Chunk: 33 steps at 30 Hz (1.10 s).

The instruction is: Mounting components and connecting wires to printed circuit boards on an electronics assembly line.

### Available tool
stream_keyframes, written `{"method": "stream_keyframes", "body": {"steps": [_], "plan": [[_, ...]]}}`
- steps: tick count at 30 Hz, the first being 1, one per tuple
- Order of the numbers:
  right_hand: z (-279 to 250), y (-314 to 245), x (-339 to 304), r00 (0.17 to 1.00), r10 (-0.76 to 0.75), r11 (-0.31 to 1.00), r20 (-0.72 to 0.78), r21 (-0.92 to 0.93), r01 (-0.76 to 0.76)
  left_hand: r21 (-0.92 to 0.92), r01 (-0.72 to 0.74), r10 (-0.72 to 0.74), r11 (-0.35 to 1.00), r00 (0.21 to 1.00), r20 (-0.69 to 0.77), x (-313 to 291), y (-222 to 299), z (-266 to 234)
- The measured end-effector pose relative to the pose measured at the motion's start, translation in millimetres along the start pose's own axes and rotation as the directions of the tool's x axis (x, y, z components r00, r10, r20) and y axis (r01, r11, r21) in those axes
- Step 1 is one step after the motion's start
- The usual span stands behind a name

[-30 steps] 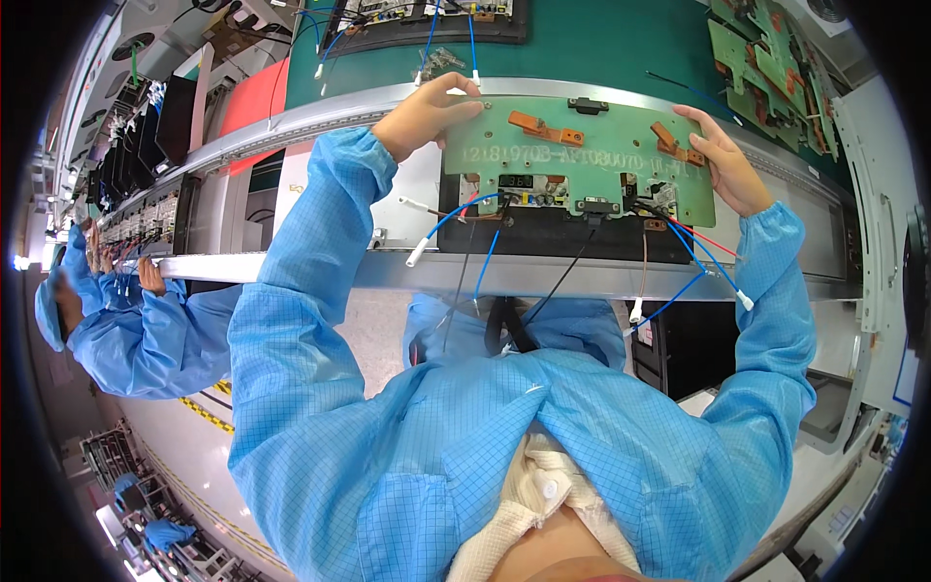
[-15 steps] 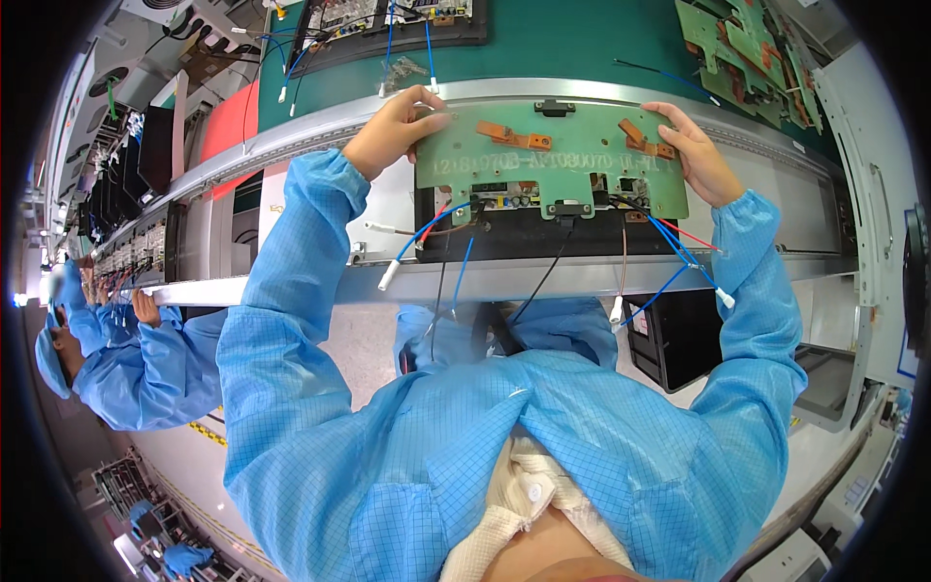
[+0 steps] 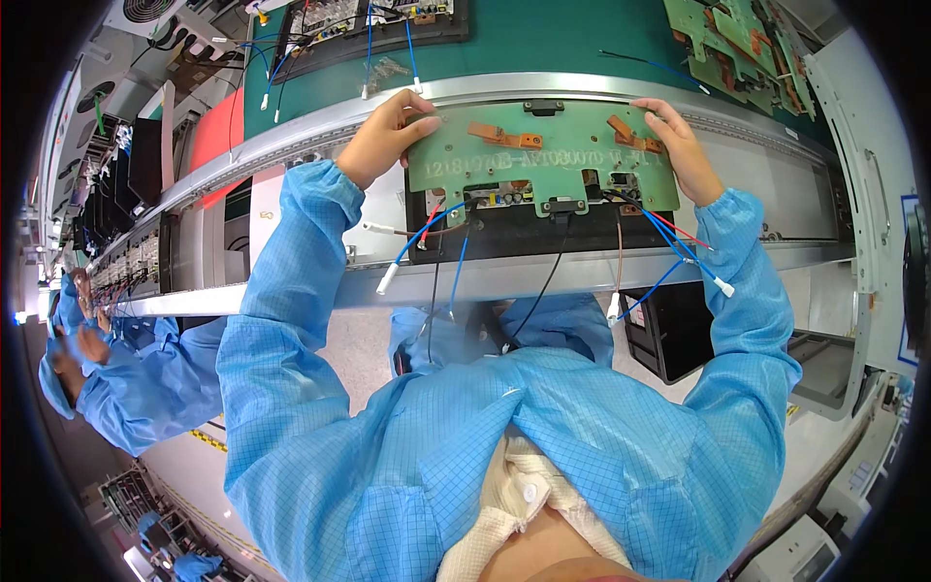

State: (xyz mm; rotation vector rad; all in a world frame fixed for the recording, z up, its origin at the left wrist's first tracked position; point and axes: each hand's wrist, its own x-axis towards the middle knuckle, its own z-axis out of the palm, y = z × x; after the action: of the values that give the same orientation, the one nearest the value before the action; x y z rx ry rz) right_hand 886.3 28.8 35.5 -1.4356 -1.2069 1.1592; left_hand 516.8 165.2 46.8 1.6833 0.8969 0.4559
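Note:
A green fixture plate (image 3: 533, 170) with brown clips and black latches lies over a black tray (image 3: 514, 231). My left hand (image 3: 390, 136) holds the plate's far left corner, thumb on top and fingers curled at the edge. At the far right corner, my right hand (image 3: 681, 145) grips it in the same way. Through the plate's cutouts shows part of a circuit board (image 3: 499, 200) with small components. Blue, red, brown and black wires hang out toward me, among them a blue wire (image 3: 407, 254) with a white sleeved end.
Metal conveyor rails (image 3: 543, 274) run in front of and behind the tray. Beyond, a green mat (image 3: 543, 48) bears another board in a black tray (image 3: 451, 27) and a stack of green plates (image 3: 727, 44). A black crate (image 3: 669, 335) stands below at right. A co-worker (image 3: 145, 388) sits at left.
The whole view has shifted slightly. Both my hands keep their hold on the plate's corners. At left, the co-worker's hand has moved off the rail, closer to their head.

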Motion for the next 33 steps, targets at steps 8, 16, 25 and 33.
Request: {"method": "stream_keyframes", "body": {"steps": [8,16,25,33], "plan": [[6.0,26.6,4.3,0.96,-0.257,0.918,-0.112,-0.339,0.206,0.068,-0.071,0.072,0.995,0.997,-0.014,2.7,-13.3,5.5],[14.0,23.4,-5.2,0.95,-0.263,0.85,-0.168,-0.506,0.146,0.668,-0.243,0.422,0.704,0.899,-0.118,-9.3,-7.8,30.8],[19.9,27.8,-3.1,0.939,-0.297,0.853,-0.176,-0.491,0.178,0.701,-0.234,0.428,0.673,0.897,-0.112,-4.3,-15.0,28.4],[25.2,25.5,-6.4,0.935,-0.292,0.857,-0.201,-0.489,0.163,0.67,-0.276,0.471,0.689,0.873,-0.125,-2.7,-16.4,23.1]]}}
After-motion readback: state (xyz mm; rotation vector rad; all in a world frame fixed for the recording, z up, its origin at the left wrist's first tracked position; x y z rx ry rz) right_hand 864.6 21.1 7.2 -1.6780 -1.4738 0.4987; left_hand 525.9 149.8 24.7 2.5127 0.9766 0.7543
